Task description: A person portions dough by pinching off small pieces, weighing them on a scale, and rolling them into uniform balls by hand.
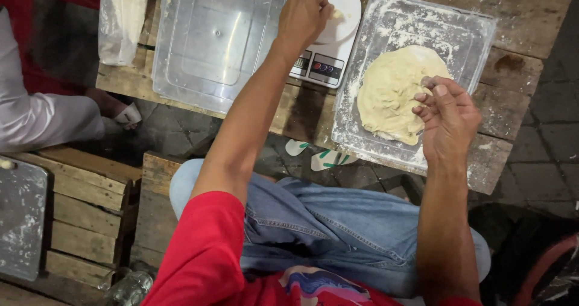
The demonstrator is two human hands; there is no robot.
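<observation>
- Wooden table (525,22), weathered planks, spans the upper frame.
- Floured clear tray (464,34), upper right of the frame, rests on the table and holds the dough.
- Empty clear plastic container (211,34), upper centre-left, sits beside the scale.
- Dough mass (392,95), pale and flattened, lies in the floured tray at right of centre.
- White kitchen scale (332,47), top centre, stands between container and tray.
- Plastic bag of flour (120,16), upper left corner of the table.
- Right hand (449,116), over the dough's right edge, fingers curled together, pinching a small bit of dough.
- Left hand (304,13), at top centre, closed over a small dough piece (336,15) on the scale's platform.
- Another person's white sleeve (42,113) at the left edge.
</observation>
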